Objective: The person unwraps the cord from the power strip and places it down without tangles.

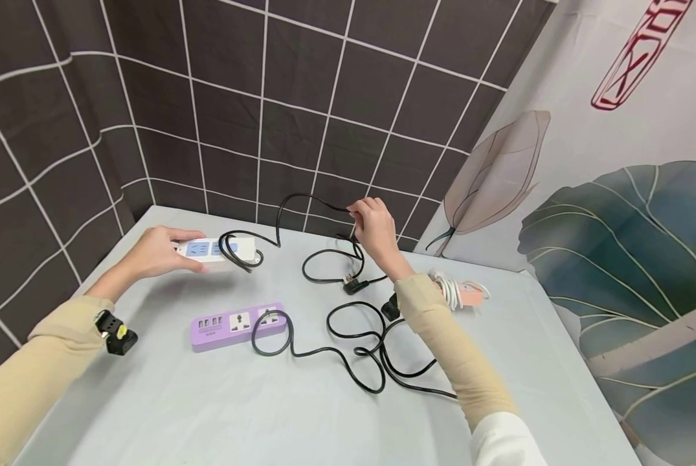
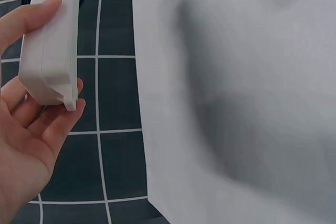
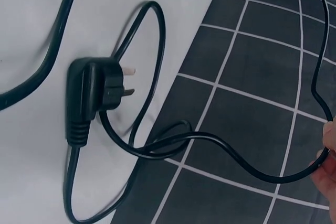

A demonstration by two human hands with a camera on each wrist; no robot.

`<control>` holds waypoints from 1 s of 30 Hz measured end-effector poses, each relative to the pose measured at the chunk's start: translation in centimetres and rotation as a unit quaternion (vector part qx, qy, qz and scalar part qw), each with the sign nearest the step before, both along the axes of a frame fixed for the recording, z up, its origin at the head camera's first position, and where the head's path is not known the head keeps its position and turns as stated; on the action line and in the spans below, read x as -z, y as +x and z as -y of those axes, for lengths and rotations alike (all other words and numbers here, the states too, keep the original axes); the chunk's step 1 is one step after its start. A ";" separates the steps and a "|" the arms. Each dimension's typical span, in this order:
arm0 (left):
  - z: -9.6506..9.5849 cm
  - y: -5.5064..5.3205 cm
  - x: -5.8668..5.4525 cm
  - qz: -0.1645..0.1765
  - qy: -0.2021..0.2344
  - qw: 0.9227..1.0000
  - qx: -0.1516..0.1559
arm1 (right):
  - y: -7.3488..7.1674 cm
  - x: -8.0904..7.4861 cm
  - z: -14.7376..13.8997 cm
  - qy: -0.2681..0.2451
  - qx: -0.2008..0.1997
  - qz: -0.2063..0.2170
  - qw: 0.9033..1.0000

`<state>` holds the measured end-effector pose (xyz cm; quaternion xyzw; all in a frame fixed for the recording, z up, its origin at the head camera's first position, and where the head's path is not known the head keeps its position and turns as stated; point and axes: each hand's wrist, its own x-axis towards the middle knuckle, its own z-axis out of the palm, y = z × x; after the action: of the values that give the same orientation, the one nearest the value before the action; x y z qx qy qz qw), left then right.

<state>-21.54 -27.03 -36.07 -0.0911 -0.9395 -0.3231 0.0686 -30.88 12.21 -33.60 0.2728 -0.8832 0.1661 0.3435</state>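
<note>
My left hand [image 1: 160,252] grips one end of a white power strip [image 1: 210,264] with blue socket faces, held above the table. In the left wrist view the thumb and fingers close around the strip's white casing [image 2: 51,56]. A black cord [image 1: 301,195] loops over the strip's far end and runs across to my right hand [image 1: 375,230]. There the fingertips pinch the raised cord, as the right wrist view also shows at its right edge. Below that hand, the cord's black plug [image 3: 94,98] lies on the table with its metal pins exposed.
A purple power strip [image 1: 222,329] lies nearer, its black cord [image 1: 348,369] coiled toward the right. Behind my right forearm sits an orange power strip [image 1: 471,295] wrapped in white cord [image 1: 451,291]. A dark tiled backdrop [image 1: 301,97] rises along the back edge of the white table [image 1: 237,414].
</note>
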 end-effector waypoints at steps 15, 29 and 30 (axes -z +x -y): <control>0.9 -0.2 0.5 -0.021 0.014 0.995 -0.095 | 0.2 1.5 -2.0 0.040 -0.023 -0.025 0.999; -0.1 0.2 -0.8 -0.007 0.029 0.991 -0.129 | 1.9 4.2 0.0 0.243 -0.177 0.004 0.954; -0.3 0.2 -0.9 -0.005 0.031 0.991 -0.127 | 2.1 4.4 0.3 0.259 -0.184 0.012 0.948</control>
<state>-21.30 -26.78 -35.18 0.0298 -0.9326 -0.3403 0.1169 -28.78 11.95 -38.02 0.5082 -0.8342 -0.0046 0.2140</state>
